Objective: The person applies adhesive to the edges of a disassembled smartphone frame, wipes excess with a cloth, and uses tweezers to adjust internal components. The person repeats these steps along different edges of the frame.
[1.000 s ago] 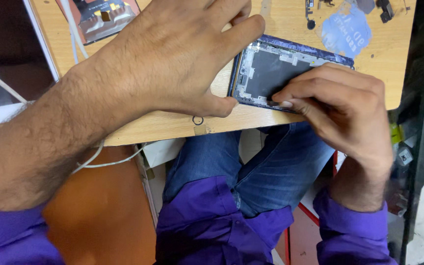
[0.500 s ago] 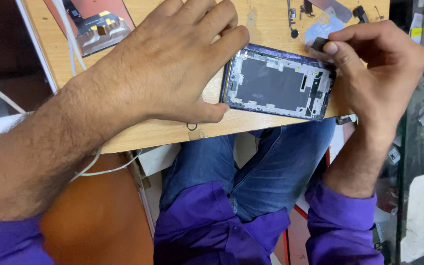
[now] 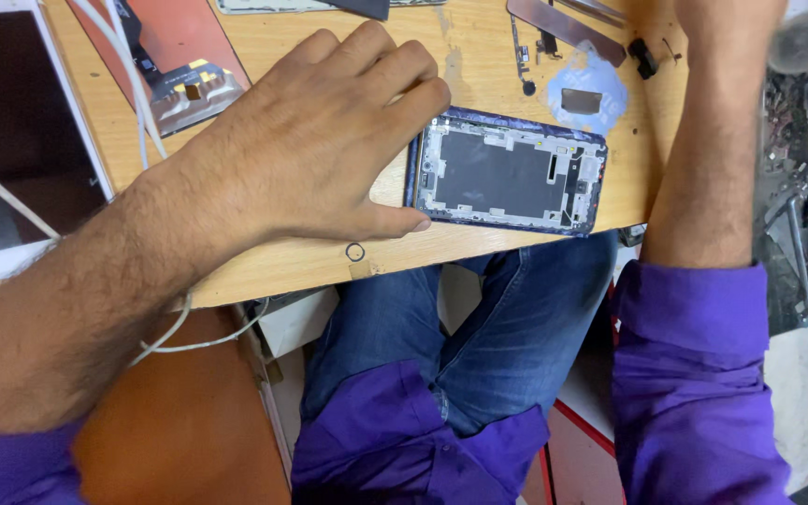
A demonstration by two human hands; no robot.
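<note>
Your left hand (image 3: 315, 150) lies flat and spread on the counter (image 3: 479, 56), fingertips and thumb pressed against the left short end of the opened phone (image 3: 507, 178), pinning it rather than gripping it. The phone lies face down near the counter's front edge, just above your knees, its long axis running left to right, its bare frame turned up. Your right forearm (image 3: 713, 140) reaches up past the phone's right end, and the right hand itself is out of view at the top, so you cannot tell whether it is open or closed. The left hand is the nearer one. Small loose parts (image 3: 586, 89) lie just beyond the phone
</note>
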